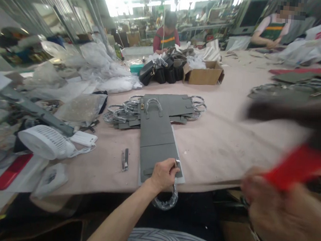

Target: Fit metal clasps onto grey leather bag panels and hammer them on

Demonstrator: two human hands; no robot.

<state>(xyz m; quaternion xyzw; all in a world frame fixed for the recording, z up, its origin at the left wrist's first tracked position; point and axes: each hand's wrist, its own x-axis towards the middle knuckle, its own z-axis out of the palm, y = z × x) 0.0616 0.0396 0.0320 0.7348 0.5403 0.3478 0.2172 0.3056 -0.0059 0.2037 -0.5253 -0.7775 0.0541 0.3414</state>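
A grey bag panel (159,131) lies flat on the table, with a white sheet (182,179) showing beneath its right edge. Near the panel's close right corner, my left hand (164,174) pinches a small shiny metal piece (177,161). A plastic-wrapped handle (167,203) hangs over the table edge below that hand. Raised at the right, my right hand (283,221) is closed around the red grip of what looks like a hammer (294,166); motion blurs its dark head. A second wrapped handle (154,104) is fixed at the panel's far end.
More grey panels with wrapped handles (122,111) are stacked underneath. Thread snips (125,159) and a white fan (46,140) lie left. Black bags (165,70) and a cardboard box (205,75) stand behind. Two people (166,36) (272,31) work across the table.
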